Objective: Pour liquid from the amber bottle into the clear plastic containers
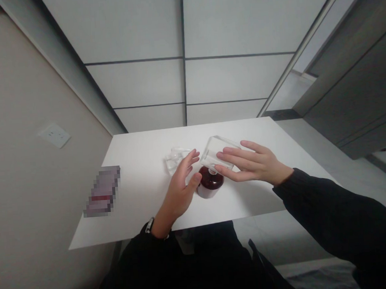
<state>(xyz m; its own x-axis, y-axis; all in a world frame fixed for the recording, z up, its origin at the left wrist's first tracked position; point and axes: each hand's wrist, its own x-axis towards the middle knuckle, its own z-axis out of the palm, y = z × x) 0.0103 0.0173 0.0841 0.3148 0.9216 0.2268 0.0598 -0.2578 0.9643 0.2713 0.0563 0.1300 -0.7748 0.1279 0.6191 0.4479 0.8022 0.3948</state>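
Note:
A clear rectangular container [213,151] is tilted above the brown bottle, held by my right hand [252,161] with its fingers extended along the container's side. Beneath it the dark brown, round-shouldered bottle [210,182] with a pale lower part stands upright on the white table [144,200]. Whether the container touches the bottle's neck I cannot tell. My left hand [179,191] is beside the bottle, open, its fingers raised and thumb apart, holding nothing. Partly hidden behind those fingers, a crumpled-looking clear plastic item [173,159] lies on the table.
At the table's left side lies a blurred-out purplish rectangular item [103,191]. A wall with a socket [55,135] borders the left. White panelled doors [136,84] rise behind the table's far edge. Pale floor tiles [307,149] show at the right.

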